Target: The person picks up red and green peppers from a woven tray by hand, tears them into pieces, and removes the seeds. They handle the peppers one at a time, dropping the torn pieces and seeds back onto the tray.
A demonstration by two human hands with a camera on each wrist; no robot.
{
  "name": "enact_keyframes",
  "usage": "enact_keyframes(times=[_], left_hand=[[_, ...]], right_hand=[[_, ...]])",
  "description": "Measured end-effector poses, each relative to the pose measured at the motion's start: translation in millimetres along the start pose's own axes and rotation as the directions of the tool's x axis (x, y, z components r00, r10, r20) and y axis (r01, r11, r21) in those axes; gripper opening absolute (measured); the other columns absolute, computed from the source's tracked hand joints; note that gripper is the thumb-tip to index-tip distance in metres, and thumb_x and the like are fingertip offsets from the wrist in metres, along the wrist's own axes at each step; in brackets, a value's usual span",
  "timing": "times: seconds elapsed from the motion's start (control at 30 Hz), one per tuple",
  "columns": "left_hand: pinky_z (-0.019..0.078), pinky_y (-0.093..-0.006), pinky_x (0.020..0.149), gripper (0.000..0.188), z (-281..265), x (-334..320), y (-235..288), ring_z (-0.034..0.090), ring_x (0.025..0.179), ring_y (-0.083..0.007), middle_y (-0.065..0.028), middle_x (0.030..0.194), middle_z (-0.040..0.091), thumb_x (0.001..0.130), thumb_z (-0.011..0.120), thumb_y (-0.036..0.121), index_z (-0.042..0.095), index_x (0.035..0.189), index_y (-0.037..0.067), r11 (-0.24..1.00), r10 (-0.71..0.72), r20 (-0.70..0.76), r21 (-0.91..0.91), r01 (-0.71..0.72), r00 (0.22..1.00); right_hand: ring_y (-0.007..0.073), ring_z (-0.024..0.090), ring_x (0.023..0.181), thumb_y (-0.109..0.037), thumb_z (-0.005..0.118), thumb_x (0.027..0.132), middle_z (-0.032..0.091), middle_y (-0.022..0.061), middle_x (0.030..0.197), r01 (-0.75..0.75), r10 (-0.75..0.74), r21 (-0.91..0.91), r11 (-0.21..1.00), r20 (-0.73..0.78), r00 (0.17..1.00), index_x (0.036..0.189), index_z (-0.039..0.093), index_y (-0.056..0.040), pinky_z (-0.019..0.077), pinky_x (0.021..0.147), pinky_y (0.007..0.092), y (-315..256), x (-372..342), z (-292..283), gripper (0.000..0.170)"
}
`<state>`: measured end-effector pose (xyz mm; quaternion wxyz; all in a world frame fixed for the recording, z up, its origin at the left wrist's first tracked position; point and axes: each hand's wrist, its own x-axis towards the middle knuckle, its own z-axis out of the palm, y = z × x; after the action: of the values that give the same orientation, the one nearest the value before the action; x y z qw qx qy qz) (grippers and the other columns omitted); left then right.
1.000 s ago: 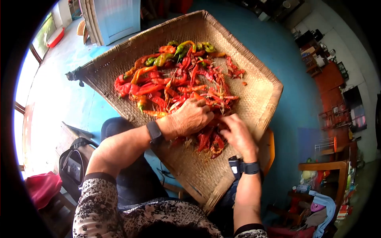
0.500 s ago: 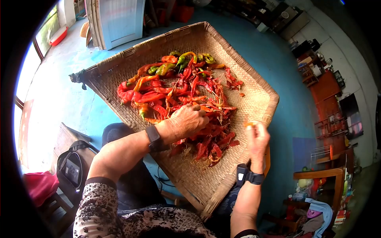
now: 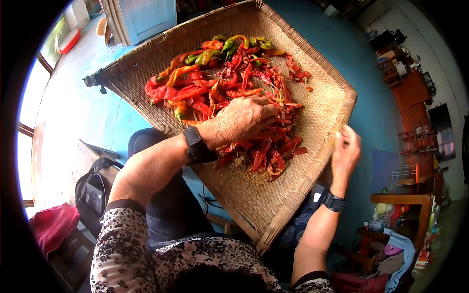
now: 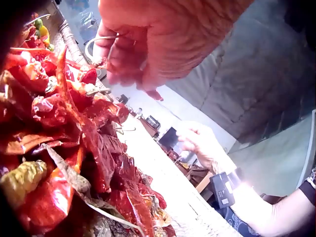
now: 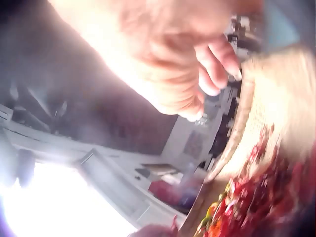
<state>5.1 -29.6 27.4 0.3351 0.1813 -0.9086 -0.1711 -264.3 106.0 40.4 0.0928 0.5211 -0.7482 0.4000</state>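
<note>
Wrinkled red peppers point(image 3: 261, 156) in a woven tan basket point(image 3: 322, 93)

Over them, the left hand point(image 3: 244, 118) pinches a thin, pale, curved stem point(image 4: 87, 48). The right hand point(image 3: 346, 154), thumb apart from bent fingers, has moved outward to the basket's rim point(image 3: 302, 185).

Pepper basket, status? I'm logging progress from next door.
Left hand over peppers, apparently pinching a stem. Right hand by basket edge, nothing visible in it. Peppers heaped in basket; nothing visibly in the way.
</note>
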Motion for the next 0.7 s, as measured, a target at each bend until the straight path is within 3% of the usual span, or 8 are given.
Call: enact_keyframes(times=[0.07,0.13,0.2,0.33,0.4,0.53,0.6,0.7], left_hand=[[0.0502,-0.0409,0.061,0.017,1,-1,4,0.060,0.076,-0.0312,-0.0097,0.080,0.057,0.084,0.066,0.020,0.057,0.088,0.006,1.000,-0.012,0.081,0.007,0.011,0.997],[0.0501,-0.0409,0.061,0.019,1,-3,7,0.060,0.075,-0.0312,-0.0096,0.080,0.057,0.083,0.066,0.022,0.058,0.088,0.006,1.000,-0.005,0.091,-0.007,0.005,0.996],[0.0500,-0.0408,0.061,0.021,2,-3,6,0.060,0.074,-0.0312,-0.0095,0.079,0.057,0.083,0.067,0.024,0.058,0.088,0.007,1.000,0.003,0.094,-0.019,-0.001,0.996],[0.0490,-0.0394,0.069,0.024,3,-1,3,0.058,0.083,-0.0299,-0.0094,0.086,0.057,0.080,0.070,0.025,0.059,0.094,0.008,0.998,0.054,-0.011,0.030,-0.054,0.998],[0.0453,-0.0397,0.080,0.030,-1,1,5,0.053,0.092,-0.0276,-0.0080,0.095,0.055,0.077,0.072,0.024,0.059,0.100,0.008,0.981,0.145,-0.109,0.141,-0.129,0.983],[0.0422,-0.0387,0.087,0.036,1,-3,10,0.051,0.097,-0.0241,-0.0062,0.099,0.053,0.076,0.071,0.030,0.058,0.103,0.010,0.940,0.229,0.170,0.216,-0.263,0.958],[0.0416,-0.0398,0.087,0.039,16,-13,6,0.052,0.098,-0.0234,-0.0057,0.100,0.053,0.076,0.069,0.034,0.058,0.105,0.009,0.905,0.217,0.255,0.310,-0.292,0.942],[0.0416,-0.0385,0.086,0.028,32,-19,-6,0.052,0.097,-0.0224,-0.0054,0.098,0.054,0.079,0.062,0.029,0.058,0.099,0.010,0.856,0.200,0.250,0.426,-0.293,0.947]], right_hand=[[0.0216,0.064,0.078,-0.016,0.069,0.083,0.065,0.0148,0.102,-0.129,-0.009,0.416,0.900,0.314,0.949,0.114,0.060,-0.0024,0.0514,0.071,0.0317,-45,-9,19,0.035],[0.0241,0.065,0.078,-0.013,0.069,0.083,0.066,0.0157,0.100,-0.089,-0.114,0.374,0.923,0.487,0.866,0.110,0.061,-0.0022,0.0516,0.071,0.0334,-79,-18,37,0.030],[0.0296,0.065,0.078,-0.009,0.066,0.084,0.066,0.0167,0.096,0.114,-0.321,0.430,0.895,0.447,0.835,0.106,0.061,-0.0005,0.0514,0.069,0.0356,-84,-22,55,0.024],[0.0367,0.063,0.079,-0.006,0.064,0.085,0.064,0.0189,0.088,0.139,-0.298,0.374,0.917,0.410,0.862,0.095,0.061,0.0005,0.0494,0.066,0.0387,-83,-17,53,0.012],[0.0254,0.064,0.073,-0.007,0.059,0.088,0.064,0.0153,0.083,0.048,-0.169,0.356,0.933,0.315,0.934,0.096,0.062,0.0004,0.0493,0.068,0.0333,-66,-15,45,0.011],[0.0099,0.054,0.069,-0.015,0.057,0.093,0.060,0.0013,0.076,0.065,-0.041,0.193,0.979,-0.125,0.991,0.099,0.063,0.0004,0.0465,0.062,0.0268,-7,8,10,0.018],[0.0171,0.059,0.070,-0.018,0.058,0.092,0.064,0.0081,0.079,-0.056,0.107,0.185,0.981,-0.276,0.955,0.101,0.063,-0.0005,0.0483,0.066,0.0322,31,11,-6,0.020],[0.0318,0.062,0.079,-0.018,0.059,0.089,0.065,0.0159,0.088,-0.317,0.236,-0.164,0.934,-0.382,0.893,0.102,0.063,-0.0048,0.0489,0.069,0.0406,47,7,-35,0.019]])
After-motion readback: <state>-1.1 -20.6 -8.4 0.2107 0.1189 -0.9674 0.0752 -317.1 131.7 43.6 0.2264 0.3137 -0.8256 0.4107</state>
